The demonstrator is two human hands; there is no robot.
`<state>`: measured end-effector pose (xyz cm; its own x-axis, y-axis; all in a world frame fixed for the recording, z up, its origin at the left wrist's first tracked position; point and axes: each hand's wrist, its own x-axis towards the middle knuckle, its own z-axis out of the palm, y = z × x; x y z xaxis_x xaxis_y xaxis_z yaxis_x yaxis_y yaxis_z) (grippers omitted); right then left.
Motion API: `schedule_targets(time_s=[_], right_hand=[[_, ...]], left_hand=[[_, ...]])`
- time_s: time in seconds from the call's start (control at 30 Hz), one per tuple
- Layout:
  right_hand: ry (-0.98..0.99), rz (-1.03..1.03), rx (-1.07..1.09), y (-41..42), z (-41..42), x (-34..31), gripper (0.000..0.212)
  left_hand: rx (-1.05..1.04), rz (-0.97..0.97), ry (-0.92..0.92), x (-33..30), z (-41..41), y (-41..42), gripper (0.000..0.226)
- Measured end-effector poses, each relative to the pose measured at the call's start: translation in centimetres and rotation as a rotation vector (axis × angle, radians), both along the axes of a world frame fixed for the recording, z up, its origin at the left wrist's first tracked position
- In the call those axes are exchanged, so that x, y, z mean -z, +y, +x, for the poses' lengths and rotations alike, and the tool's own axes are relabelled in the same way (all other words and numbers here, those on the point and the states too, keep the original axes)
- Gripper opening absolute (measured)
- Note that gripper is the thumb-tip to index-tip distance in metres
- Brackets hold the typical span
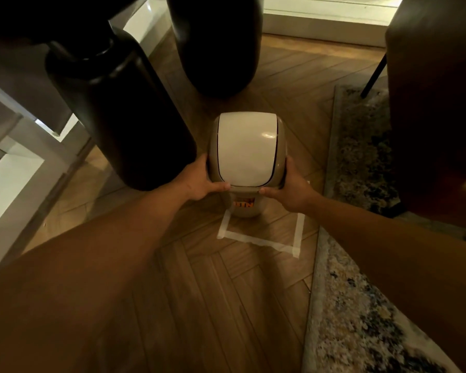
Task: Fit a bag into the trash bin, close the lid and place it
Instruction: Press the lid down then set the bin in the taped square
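Note:
A small beige trash bin (246,208) with an orange label stands on the wooden floor, inside a square of white tape (256,238). Its white swing lid (246,146) is on and closed. My left hand (202,179) grips the lid's left side, thumb along the front rim. My right hand (291,189) grips the right side the same way. No bag is visible; the bin's inside is hidden.
Two tall dark vases stand close by, one (119,117) just left of the bin, another (218,44) behind it. A patterned rug (361,305) borders the right. A dark chair (436,117) stands at the right, white furniture (16,170) at the left.

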<state>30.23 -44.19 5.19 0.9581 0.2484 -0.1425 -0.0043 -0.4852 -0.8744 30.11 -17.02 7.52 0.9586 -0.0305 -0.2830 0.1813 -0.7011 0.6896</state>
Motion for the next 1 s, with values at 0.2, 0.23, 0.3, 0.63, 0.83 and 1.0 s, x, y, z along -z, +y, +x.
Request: schedule_targets(time_s=[0.2, 0.23, 0.3, 0.63, 0.83, 1.0], right_hand=[[0.066, -0.023, 0.031, -2.6, -0.8, -0.2, 0.114], [0.077, -0.026, 0.029, -3.1, -1.1, -0.3, 0.114], [0.092, -0.038, 0.035, -3.7, -1.8, -0.6, 0.115], [0.000, -0.494, -0.046, -7.6, -5.4, -3.1, 0.126], [-0.440, -0.609, -0.153, -7.9, -4.3, -5.0, 0.139], [-0.297, -0.473, -0.216, -6.9, -5.0, -3.1, 0.136]], left_hand=[[0.056, 0.003, 0.004, -0.3, -0.2, -2.4, 0.117], [0.063, -0.001, 0.009, -0.4, -0.3, -2.8, 0.117], [0.075, -0.025, 0.026, -0.7, -0.5, -3.6, 0.117], [0.227, 0.076, -0.121, -1.7, -2.6, -4.2, 0.132], [0.315, 0.157, -0.233, -2.0, -3.0, -4.4, 0.144], [0.309, 0.195, -0.254, -1.2, -3.1, -5.5, 0.139]])
